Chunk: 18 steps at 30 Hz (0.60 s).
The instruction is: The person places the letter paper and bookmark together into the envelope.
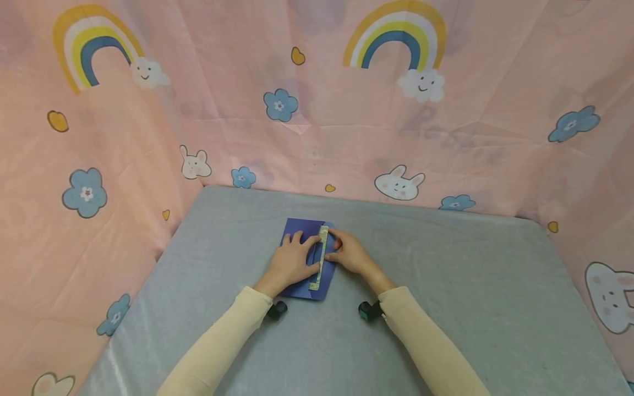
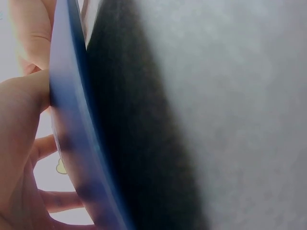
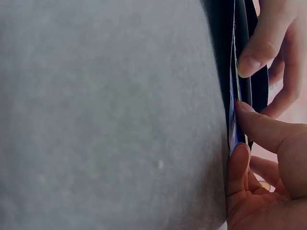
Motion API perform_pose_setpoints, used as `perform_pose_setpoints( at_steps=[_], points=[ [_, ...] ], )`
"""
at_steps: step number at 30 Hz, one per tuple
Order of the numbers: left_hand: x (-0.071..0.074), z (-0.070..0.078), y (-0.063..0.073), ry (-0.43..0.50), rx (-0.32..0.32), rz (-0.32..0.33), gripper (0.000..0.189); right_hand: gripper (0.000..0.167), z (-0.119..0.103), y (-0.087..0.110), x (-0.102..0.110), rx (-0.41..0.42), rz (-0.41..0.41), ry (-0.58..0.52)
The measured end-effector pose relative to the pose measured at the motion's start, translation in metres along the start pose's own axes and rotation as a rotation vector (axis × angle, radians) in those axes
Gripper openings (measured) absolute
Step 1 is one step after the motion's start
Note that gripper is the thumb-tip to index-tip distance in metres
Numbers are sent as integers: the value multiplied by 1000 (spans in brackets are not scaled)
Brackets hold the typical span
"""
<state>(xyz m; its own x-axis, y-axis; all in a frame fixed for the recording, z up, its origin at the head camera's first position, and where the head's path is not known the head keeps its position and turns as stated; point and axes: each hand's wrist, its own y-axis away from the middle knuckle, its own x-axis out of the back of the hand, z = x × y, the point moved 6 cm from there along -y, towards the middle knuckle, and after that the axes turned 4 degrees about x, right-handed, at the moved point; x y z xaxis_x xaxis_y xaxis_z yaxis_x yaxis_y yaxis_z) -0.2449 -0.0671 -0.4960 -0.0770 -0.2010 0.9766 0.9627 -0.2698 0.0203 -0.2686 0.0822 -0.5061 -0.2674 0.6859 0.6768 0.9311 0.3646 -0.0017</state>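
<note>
A blue-purple book (image 1: pixel 299 226) lies on the grey cloth. A narrow yellow-green patterned strip (image 1: pixel 322 233) runs lengthwise along its right part. My left hand (image 1: pixel 291 262) rests on top of the book with its fingers spread, thumb and fingertips touching near the strip. At the right edge, my right hand (image 1: pixel 349 252) pinches a thin edge of the book between thumb and fingers. The right wrist view shows a thin blue sheet (image 3: pixel 232 127) at the right fingers, with the left thumb (image 3: pixel 252 64) just above. The left wrist view shows the book's near edge (image 2: pixel 79 110) from the side.
Grey cloth (image 1: pixel 475 297) covers the table around the book. A pink curtain (image 1: pixel 223 71) with rainbows, flowers and rabbits hangs behind and along both sides. Small black wrist cameras (image 1: pixel 278 309) sit near the sleeve cuffs.
</note>
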Motion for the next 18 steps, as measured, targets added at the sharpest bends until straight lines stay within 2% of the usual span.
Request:
perform_pose_setpoints(
  at_steps=[18],
  points=[
    [1,1,0,1,2,2,66,73,-3,-1,-1,-13,20,40]
  ],
)
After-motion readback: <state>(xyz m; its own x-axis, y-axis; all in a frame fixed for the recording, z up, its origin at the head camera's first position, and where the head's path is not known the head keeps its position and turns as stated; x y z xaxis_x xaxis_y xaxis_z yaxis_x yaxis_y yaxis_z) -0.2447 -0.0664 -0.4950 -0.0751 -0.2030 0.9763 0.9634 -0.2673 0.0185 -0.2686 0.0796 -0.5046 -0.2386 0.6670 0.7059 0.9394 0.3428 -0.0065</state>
